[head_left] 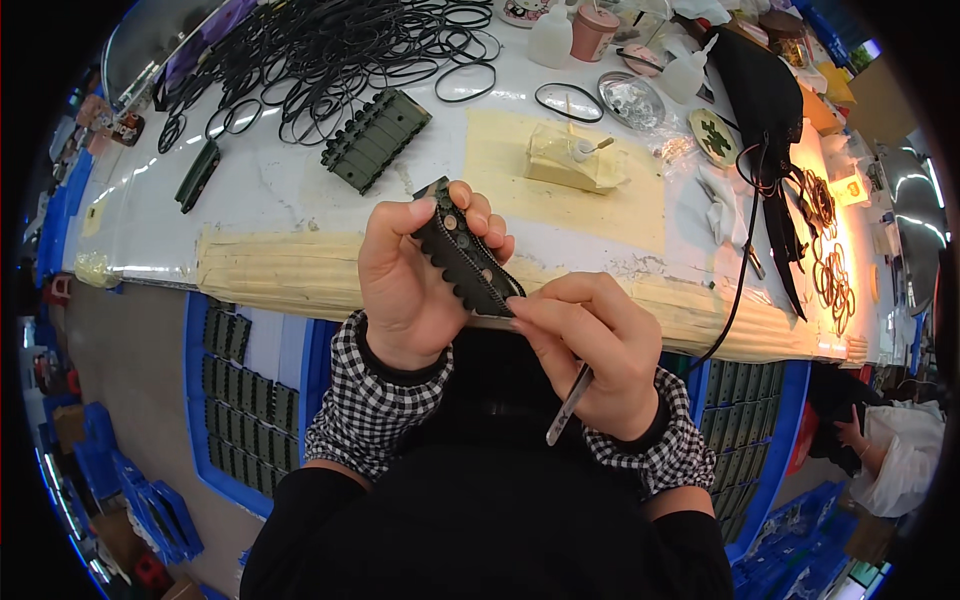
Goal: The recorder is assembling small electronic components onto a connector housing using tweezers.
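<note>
My left hand point(405, 270) is wrapped round a dark green moulded piece point(468, 262) with a scalloped edge, round discs and a black toothed band along its side. The piece is held tilted above the front edge of the table. At its lower right end, the thumb and fingertips of my right hand point(600, 345) pinch together at the band. A slim metal tool point(568, 405) with a flat end is also held in my right hand, pointing down out of the palm. Whatever the right fingertips grip is mostly hidden.
Black rubber loops point(330, 60) are heaped at the back left of the table. A ribbed green block point(376, 140) and a smaller green piece point(198, 176) lie nearer. A taped block point(572, 160) stands right of centre. Blue trays point(196, 400) of green parts sit below. A black cable point(745, 275) hangs at right.
</note>
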Motion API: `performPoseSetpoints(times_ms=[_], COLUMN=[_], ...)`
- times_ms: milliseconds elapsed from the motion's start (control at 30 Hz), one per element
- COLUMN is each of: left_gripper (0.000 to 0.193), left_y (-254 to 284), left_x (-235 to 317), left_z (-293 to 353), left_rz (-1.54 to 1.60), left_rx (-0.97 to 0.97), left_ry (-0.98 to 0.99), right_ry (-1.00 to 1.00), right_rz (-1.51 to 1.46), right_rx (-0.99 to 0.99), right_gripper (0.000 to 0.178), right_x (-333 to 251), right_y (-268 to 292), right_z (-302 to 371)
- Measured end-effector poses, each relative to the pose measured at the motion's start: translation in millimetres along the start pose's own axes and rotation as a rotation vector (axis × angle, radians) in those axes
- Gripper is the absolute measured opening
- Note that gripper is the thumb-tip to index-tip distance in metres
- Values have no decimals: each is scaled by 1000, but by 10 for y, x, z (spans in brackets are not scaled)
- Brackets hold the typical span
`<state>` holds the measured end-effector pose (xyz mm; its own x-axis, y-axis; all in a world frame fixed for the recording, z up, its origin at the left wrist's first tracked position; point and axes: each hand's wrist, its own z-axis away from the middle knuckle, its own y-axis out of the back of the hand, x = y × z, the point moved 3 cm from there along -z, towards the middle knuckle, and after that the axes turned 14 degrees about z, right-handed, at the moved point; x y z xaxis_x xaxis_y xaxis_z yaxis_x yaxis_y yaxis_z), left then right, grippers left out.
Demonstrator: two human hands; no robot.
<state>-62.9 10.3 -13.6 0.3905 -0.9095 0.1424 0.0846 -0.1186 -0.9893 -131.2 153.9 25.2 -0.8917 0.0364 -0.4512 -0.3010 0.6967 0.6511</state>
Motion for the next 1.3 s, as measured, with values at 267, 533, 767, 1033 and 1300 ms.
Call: performPoseSetpoints(times_ms=[267,533,767,1033,1300], left_gripper=[21,21,23,22,20], left_y=[74,82,69,61,85], left_x=[-12,-8,-9,-13,15], left_z=[-37,-59,-66,-69,-90], left_rz=[51,105,27,28,209], left_rx=[57,42,44,37,43], left_ry=[69,126,130,126,162], right_ry=[73,218,217,216,146], right_rz=[28,99,149,244,48], right_rx=[-63,-330,-312,-90,97], right_gripper=[19,21,18,18,22], right_x=[102,159,153,133,124], right_y=[-8,18,5,-53,-135], right_z=[-51,-158,6,200,151])
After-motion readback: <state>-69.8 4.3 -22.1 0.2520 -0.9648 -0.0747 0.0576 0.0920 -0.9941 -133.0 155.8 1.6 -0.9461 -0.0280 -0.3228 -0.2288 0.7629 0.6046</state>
